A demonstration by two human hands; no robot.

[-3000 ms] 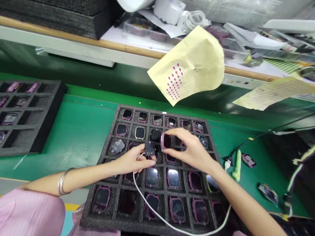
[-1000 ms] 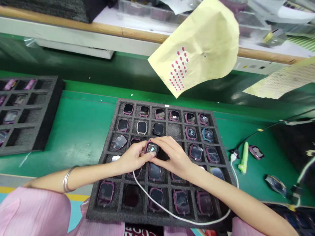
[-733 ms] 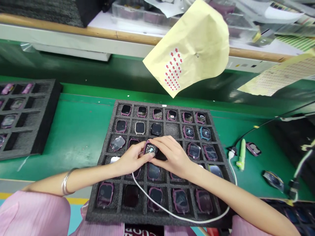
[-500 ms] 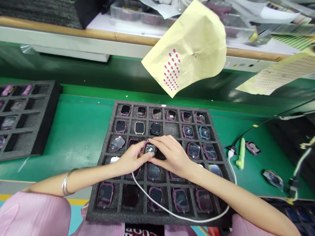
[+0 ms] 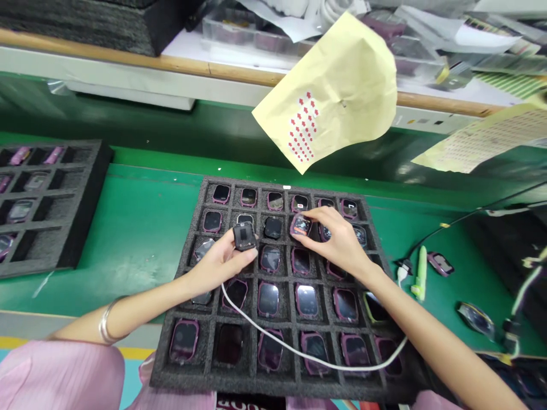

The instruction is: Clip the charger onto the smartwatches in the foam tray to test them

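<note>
A black foam tray with rows of square compartments lies before me, most holding purple-framed square watches. Between the thumb and fingers of my left hand is a small black square charger, its face with contacts turned up. A white cable runs from it across the tray to the right. My right hand pinches a purple watch with a lit screen at the second-row compartment, fourth from the left. Whether the watch rests on the foam I cannot tell.
Another foam tray stands at the left. On the right lie a green pen-like tool, a purple watch and a wrapped item. Yellow paper hangs from the shelf edge above the tray.
My hands have moved apart. The watch has gone up and right with my right hand, off the black charger, which stays in my left hand, slightly further left and up.
</note>
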